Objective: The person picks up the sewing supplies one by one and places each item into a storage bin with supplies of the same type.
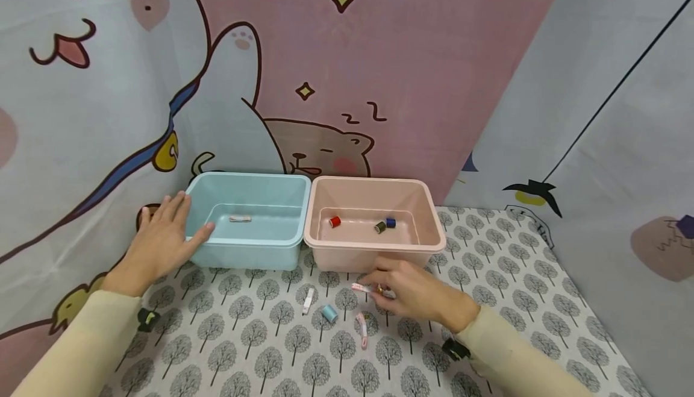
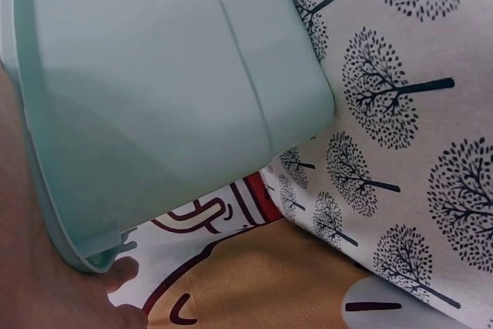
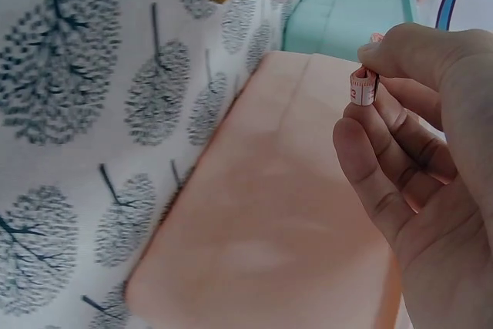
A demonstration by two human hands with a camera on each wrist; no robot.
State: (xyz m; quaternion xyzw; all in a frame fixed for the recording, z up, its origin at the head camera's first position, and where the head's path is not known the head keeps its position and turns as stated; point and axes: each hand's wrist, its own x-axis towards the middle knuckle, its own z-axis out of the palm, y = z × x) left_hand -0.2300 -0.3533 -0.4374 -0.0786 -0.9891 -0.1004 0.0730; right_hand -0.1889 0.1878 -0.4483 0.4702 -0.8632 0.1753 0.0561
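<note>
My right hand (image 1: 417,291) pinches a small folded tape measure (image 1: 360,287) between thumb and fingers, just in front of the pink bin (image 1: 374,258). The right wrist view shows its printed marks on the folded strip (image 3: 363,92). On the left, my left hand (image 1: 162,237) rests on the rim of the light blue bin (image 1: 244,256), fingers extended. Another folded tape measure (image 1: 240,218) lies in that bin. Two more, one pale (image 1: 308,300) and one pinkish (image 1: 362,331), lie on the table near a light blue thread spool (image 1: 329,313).
Inside the pink bin are a red spool (image 1: 334,221), a dark green spool (image 1: 379,227) and a blue spool (image 1: 390,223). Both bins stand side by side against a cartoon-printed curtain (image 1: 423,71). A tree-print cloth (image 1: 260,349) covers the table.
</note>
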